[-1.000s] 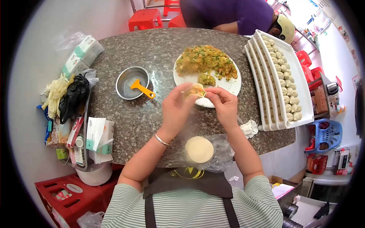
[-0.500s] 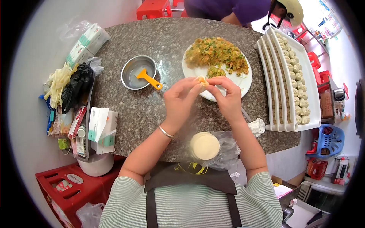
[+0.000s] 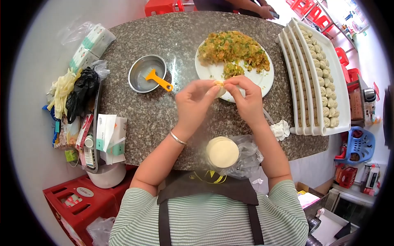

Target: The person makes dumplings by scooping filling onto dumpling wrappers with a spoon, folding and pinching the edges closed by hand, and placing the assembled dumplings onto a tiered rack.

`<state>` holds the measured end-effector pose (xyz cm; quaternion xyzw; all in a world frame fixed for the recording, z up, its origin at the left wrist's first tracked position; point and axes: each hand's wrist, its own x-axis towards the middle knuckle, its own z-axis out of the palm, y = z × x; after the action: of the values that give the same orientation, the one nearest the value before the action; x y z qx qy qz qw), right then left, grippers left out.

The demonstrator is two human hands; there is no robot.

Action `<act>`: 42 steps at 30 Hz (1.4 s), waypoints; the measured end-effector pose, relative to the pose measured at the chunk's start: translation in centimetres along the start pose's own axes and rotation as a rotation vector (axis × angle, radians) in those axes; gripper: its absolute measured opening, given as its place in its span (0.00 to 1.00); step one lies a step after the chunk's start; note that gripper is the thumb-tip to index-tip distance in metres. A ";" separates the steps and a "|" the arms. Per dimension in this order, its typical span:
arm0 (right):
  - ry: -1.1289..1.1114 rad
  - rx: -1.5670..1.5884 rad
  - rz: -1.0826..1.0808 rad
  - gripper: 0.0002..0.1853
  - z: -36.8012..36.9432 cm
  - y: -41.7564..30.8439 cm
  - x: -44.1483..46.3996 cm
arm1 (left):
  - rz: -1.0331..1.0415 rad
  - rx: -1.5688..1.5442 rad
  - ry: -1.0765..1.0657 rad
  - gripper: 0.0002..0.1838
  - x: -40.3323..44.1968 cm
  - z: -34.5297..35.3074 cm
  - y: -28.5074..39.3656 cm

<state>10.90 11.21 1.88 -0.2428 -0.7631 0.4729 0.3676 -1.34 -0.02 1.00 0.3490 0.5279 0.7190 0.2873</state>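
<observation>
My left hand [image 3: 194,101] and my right hand [image 3: 247,99] meet over the near edge of a white plate [image 3: 265,82]. Between their fingertips they pinch a small pale dumpling [image 3: 220,87], its dough edge drawn together at the top. Fingers hide part of it. Chopped orange and green filling [image 3: 234,50] is heaped on the plate, with a smaller lump [image 3: 233,70] pulled toward me. Closer to my body, round dough wrappers [image 3: 222,152] lie stacked on a clear plastic bag [image 3: 247,158].
Stacked white trays [image 3: 342,119] of pleated dumplings [image 3: 324,78] stand at the right. A metal bowl [image 3: 133,76] with an orange-handled scraper [image 3: 160,80] sits left of the plate. Tissue packs [image 3: 98,40] and a crumpled tissue [image 3: 280,130] lie around. Another person's hand [image 3: 266,11] shows beyond the table.
My view has tilted slightly. Both hands still pinch the dumpling, with small finger movements. The person across the table has shifted, and their helmet is out of view.
</observation>
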 end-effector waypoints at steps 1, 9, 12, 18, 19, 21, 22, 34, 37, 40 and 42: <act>-0.031 -0.014 -0.027 0.08 -0.2 -0.2 0.0 | -0.018 0.007 0.011 0.11 0.1 -0.1 0.0; -0.120 0.139 0.178 0.07 -1.4 0.2 0.4 | -0.041 -0.091 -0.065 0.11 0.3 0.0 0.0; -0.122 0.100 0.105 0.07 -1.2 -0.3 0.3 | -0.031 -0.113 -0.095 0.10 0.2 0.0 -0.1; -0.010 -0.103 -0.130 0.06 -0.2 0.0 -0.3 | -0.066 -0.081 -0.029 0.09 0.0 -0.1 -0.4; -0.019 -0.116 -0.135 0.06 -0.3 -0.2 -0.3 | -0.067 -0.061 -0.017 0.09 0.1 -0.1 -0.3; -0.028 -0.129 -0.141 0.06 -0.4 -0.2 -0.3 | -0.073 -0.069 -0.004 0.09 0.2 0.1 -0.3; 0.015 -0.068 -0.082 0.06 -0.4 0.0 -0.4 | -0.081 -0.076 0.008 0.08 0.2 0.2 -0.3; -0.038 -0.049 -0.065 0.05 -0.6 -0.4 -0.3 | -0.110 -0.086 -0.038 0.08 -0.3 0.2 0.3; -0.043 -0.083 -0.121 0.05 -0.6 -0.4 -0.3 | -0.100 -0.010 -0.011 0.09 -0.1 0.1 0.2; -0.011 -0.054 -0.074 0.06 -0.6 -0.2 -0.4 | -0.148 -0.118 -0.027 0.08 0.2 0.1 0.1; 0.018 -0.020 -0.014 0.06 -1.0 0.0 -0.2 | -0.146 -0.144 -0.053 0.08 0.2 0.0 0.1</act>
<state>11.81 11.60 2.13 -0.2454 -0.7660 0.4606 0.3753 -1.40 0.11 1.10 0.3069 0.4910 0.7229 0.3770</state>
